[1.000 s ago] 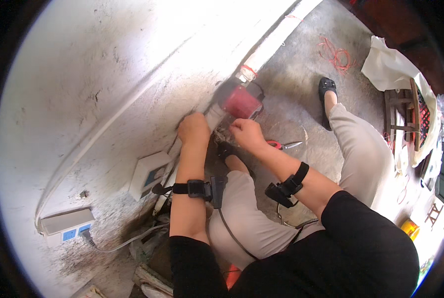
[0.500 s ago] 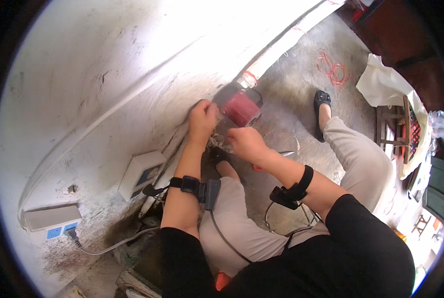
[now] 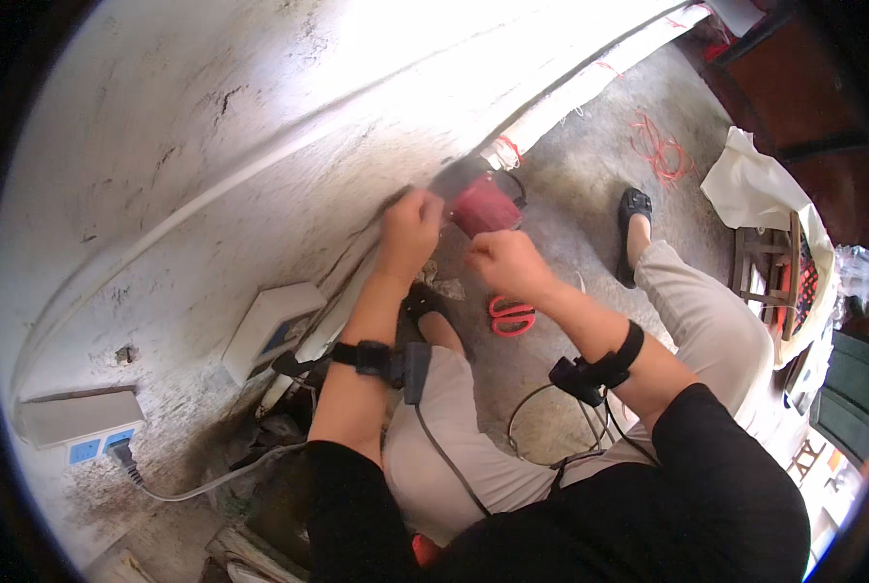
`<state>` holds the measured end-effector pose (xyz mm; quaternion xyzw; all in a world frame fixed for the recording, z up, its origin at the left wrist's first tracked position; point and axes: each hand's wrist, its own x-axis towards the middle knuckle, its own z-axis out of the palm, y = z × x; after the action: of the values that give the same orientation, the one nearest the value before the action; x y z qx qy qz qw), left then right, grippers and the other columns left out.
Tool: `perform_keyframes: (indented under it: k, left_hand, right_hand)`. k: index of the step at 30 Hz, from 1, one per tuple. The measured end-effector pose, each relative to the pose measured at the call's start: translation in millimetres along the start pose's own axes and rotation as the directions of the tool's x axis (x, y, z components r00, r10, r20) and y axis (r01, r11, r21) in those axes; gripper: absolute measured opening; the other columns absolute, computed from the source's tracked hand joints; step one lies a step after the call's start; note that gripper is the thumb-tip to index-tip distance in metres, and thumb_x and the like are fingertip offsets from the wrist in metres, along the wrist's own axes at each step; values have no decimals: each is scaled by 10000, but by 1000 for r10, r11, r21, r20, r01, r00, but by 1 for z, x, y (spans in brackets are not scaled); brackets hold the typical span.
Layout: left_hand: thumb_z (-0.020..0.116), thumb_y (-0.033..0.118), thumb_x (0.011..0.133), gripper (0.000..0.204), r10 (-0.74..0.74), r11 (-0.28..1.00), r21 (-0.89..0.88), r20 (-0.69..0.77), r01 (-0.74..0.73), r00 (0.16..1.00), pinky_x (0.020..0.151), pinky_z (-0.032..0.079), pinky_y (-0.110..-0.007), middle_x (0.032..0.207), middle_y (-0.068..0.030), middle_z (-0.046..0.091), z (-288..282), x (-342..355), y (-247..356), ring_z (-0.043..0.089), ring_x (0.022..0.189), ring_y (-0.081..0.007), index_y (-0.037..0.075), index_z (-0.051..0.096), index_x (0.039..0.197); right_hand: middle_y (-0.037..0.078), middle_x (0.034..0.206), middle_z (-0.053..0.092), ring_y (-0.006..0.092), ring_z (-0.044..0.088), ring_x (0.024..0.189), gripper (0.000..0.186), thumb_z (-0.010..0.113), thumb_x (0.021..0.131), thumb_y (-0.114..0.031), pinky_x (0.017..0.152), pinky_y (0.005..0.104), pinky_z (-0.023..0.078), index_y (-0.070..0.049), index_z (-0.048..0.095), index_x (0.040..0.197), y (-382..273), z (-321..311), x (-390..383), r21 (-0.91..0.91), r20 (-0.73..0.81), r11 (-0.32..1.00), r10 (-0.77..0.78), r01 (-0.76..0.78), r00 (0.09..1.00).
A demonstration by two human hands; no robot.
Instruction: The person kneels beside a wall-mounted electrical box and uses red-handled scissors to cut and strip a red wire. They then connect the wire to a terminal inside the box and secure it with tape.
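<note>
My left hand (image 3: 412, 231), fingers curled closed, is up by the wall beside the red machine. My right hand (image 3: 512, 263) is a closed fist just below that machine. Whatever either hand pinches is too small or blurred to make out. Between and beyond them, the red boxy machine (image 3: 486, 206) with a dark end sits at the foot of the wall, against the end of a white wrapped pipe (image 3: 541, 119) tied with red string. Scissors with red handles (image 3: 511, 316) lie on the floor under my right forearm; their blades are mostly hidden.
A white socket box (image 3: 89, 423) with a grey plug (image 3: 123, 455) and another box (image 3: 274, 330) are on the wall at left. Red string (image 3: 660, 148) lies on the concrete floor. To the right stands a wooden chair (image 3: 794, 262) draped with pale cloth.
The view has shifted a little. My right hand has moved slightly up and right, and the scissors' red handles, mostly hidden before, now show. Both hands stay closed near the red machine.
</note>
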<state>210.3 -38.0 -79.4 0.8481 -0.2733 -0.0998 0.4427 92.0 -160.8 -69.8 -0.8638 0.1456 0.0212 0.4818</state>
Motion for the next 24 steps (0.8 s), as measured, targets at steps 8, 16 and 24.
perform_keyframes:
  k: [8, 16, 24]
  left_hand:
    - [583, 127, 784, 179, 115, 990, 44, 325, -136, 939, 689, 462, -370, 879, -141, 595, -15, -6, 6, 579, 812, -305, 48, 621, 940]
    - [522, 30, 810, 263, 117, 989, 53, 280, -137, 953, 733, 466, -343, 941, -160, 613, -18, -9, 8, 593, 843, -293, 65, 608, 1057]
    - [527, -24, 831, 366, 49, 974, -227, 240, 7, 970, 576, 419, -235, 750, -20, 549, -16, -12, -5, 482, 640, -93, 40, 518, 1191]
  right_hand:
    - [207, 789, 607, 366, 589, 759, 165, 553, 733, -152, 670, 417, 474, -33, 650, 792, -20, -35, 37, -46, 73, 982, -177, 181, 981]
    - [16, 721, 601, 111, 567, 651, 255, 554, 794, -9, 586, 249, 457, -47, 599, 1042, -24, -51, 39, 659, 252, 749, -138, -66, 958]
    - [130, 716, 600, 199, 598, 611, 490, 489, 720, 38, 573, 303, 494, -29, 486, 1205, -12, -24, 59, 156, 61, 958, -254, 242, 965]
